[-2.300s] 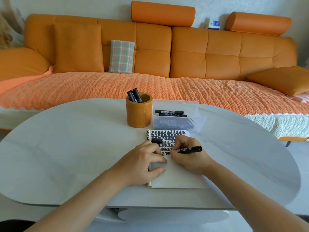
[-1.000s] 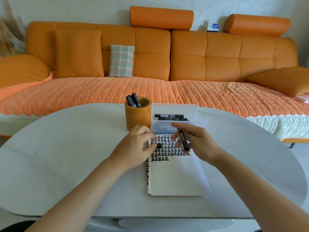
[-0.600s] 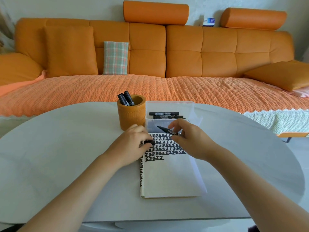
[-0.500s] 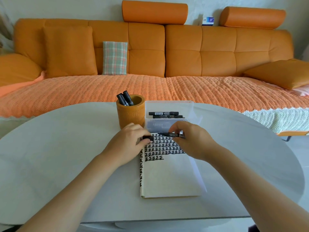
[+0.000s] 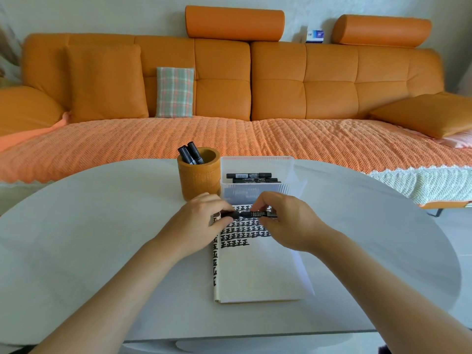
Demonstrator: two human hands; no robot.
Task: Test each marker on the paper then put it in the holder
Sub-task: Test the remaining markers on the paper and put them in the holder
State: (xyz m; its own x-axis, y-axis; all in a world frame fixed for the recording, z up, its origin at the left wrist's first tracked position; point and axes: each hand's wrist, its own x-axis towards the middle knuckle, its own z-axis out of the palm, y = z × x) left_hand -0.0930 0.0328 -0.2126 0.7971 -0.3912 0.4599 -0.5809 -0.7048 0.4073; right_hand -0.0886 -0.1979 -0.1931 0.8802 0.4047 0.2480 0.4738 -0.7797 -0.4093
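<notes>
cap now meets marker (image 5: 251, 214) over paper (image 5: 255, 264); left hand (image 5: 201, 221) pinches cap, right hand (image 5: 283, 221) pinches barrel. press straight till seated, then holder (image 5: 199, 175).

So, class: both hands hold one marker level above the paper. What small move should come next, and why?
Probably press the cap home, then drop the marker into the holder: the left hand grips its cap end, the right hand its barrel.

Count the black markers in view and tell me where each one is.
At least 6: two standing in the orange holder, three visible lying in the clear box, more possibly hidden behind its wall, and one marker held level between the left hand and right hand.
</notes>
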